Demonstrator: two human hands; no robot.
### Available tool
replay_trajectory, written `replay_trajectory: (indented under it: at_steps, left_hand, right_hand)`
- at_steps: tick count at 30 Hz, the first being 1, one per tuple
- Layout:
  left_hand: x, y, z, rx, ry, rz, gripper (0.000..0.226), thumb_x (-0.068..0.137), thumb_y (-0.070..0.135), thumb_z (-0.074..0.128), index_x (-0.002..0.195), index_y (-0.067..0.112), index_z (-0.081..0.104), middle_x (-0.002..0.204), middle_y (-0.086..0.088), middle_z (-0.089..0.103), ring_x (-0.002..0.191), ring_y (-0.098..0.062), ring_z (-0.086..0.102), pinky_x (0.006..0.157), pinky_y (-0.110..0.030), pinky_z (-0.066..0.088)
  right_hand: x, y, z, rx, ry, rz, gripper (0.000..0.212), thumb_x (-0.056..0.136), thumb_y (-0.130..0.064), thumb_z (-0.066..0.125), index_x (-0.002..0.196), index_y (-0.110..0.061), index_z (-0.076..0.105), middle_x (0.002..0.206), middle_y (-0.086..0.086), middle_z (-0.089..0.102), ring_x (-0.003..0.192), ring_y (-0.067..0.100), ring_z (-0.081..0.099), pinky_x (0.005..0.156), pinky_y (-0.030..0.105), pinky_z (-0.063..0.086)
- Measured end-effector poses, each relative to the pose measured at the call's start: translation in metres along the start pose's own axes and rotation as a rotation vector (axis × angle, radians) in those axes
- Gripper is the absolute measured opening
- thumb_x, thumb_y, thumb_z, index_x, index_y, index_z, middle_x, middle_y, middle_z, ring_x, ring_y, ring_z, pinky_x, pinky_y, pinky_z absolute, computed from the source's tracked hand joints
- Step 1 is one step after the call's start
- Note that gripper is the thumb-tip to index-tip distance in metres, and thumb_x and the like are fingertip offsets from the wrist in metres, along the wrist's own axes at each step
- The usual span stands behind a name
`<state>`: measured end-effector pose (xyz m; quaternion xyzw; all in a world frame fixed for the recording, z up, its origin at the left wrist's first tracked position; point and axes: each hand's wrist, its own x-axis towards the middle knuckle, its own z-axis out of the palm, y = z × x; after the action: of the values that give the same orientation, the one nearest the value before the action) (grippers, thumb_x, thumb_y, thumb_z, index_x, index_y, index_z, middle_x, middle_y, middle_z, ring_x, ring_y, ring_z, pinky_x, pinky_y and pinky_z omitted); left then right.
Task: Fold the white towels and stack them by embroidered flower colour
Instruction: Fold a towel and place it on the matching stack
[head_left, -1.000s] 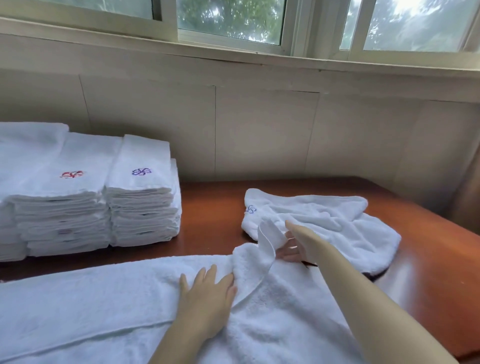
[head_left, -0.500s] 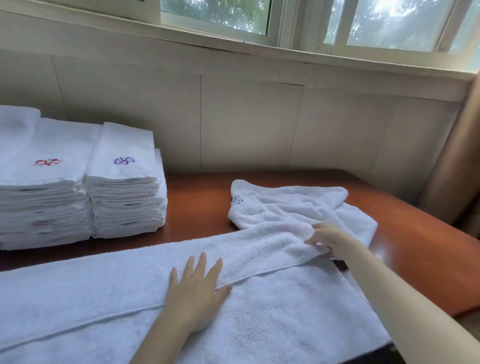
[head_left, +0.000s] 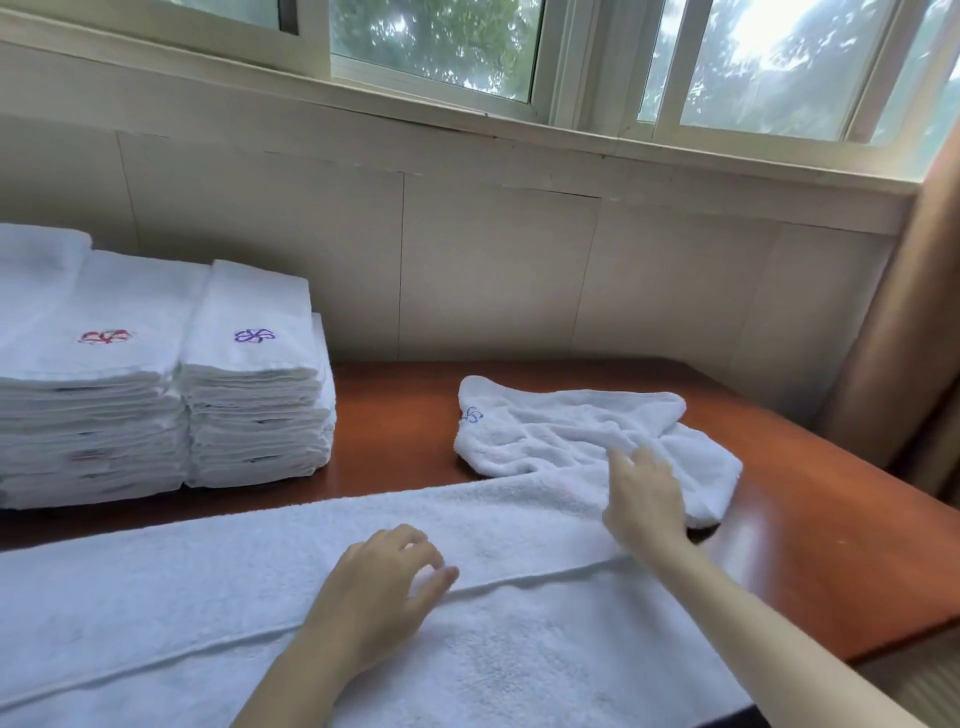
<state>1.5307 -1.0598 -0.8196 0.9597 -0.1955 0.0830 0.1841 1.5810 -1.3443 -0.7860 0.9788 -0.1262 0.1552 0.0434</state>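
The long white terry towel (head_left: 182, 571) runs left to right; the right hand (head_left: 644, 499), fingers straight and spread, is nearer its right end; the left hand (head_left: 384, 587) rests loosely curled mid-towel.

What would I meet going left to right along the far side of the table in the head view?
red-flower stack of folded towels → purple-flower stack → crumpled towel with a purple flower → curtain beyond the table's right end.
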Motion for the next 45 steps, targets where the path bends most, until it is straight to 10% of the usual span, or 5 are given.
replay_trajectory:
  at_steps: [8,21,29,41,45]
  left_hand:
    - [-0.022,-0.054,-0.016,0.164,-0.099,-0.537,0.059,0.095,0.062,0.011,0.15,0.042,0.005,0.161,0.004,-0.006,0.148,-0.015,-0.004,0.118,-0.047,0.002]
    - [-0.059,-0.137,-0.039,0.23,-0.055,-0.699,0.06,0.093,0.066,0.012,0.149,0.046,0.005,0.161,0.01,-0.005,0.148,-0.013,0.0,0.118,-0.047,0.003]
    - [-0.07,-0.123,-0.05,0.206,-0.046,-0.544,0.052,0.1,0.052,0.024,0.15,0.036,0.022,0.161,0.006,0.01,0.147,-0.012,0.007,0.118,-0.042,0.004]
    - [-0.248,-0.148,-0.093,0.246,-0.126,-0.397,0.064,0.09,0.065,0.036,0.14,0.055,-0.003,0.15,0.028,-0.013,0.139,0.007,-0.014,0.112,-0.02,-0.013]
    - [-0.28,-0.136,-0.098,0.3,-0.086,-0.271,0.075,0.073,0.064,0.043,0.143,0.044,0.026,0.152,0.013,0.022,0.139,-0.003,0.026,0.115,-0.021,0.016]
  right_hand:
    - [-0.011,-0.1,0.038,0.315,-0.395,-0.429,0.05,0.1,-0.049,0.02,0.148,-0.034,0.023,0.16,-0.008,0.009,0.147,0.016,0.001,0.116,0.049,0.002]
    - [0.017,-0.071,0.048,0.165,-0.081,-0.367,0.03,0.1,-0.022,0.035,0.111,-0.019,0.063,0.118,-0.009,0.062,0.105,0.014,0.057,0.079,0.029,0.045]
    - [-0.111,-0.165,0.023,0.438,-0.261,-0.936,0.045,0.1,-0.047,0.029,0.145,-0.041,0.029,0.157,-0.014,0.016,0.146,0.01,0.01,0.116,0.024,0.004]
    - [-0.142,-0.167,-0.007,0.338,-0.392,-0.738,0.054,0.098,-0.054,0.025,0.15,-0.039,0.015,0.161,-0.007,0.0,0.148,0.02,-0.005,0.118,0.045,-0.003]
    - [-0.177,-0.161,-0.022,0.334,-0.535,-1.04,0.07,0.087,-0.067,0.041,0.147,-0.05,0.009,0.159,-0.012,-0.012,0.145,0.015,-0.018,0.115,0.045,-0.011]
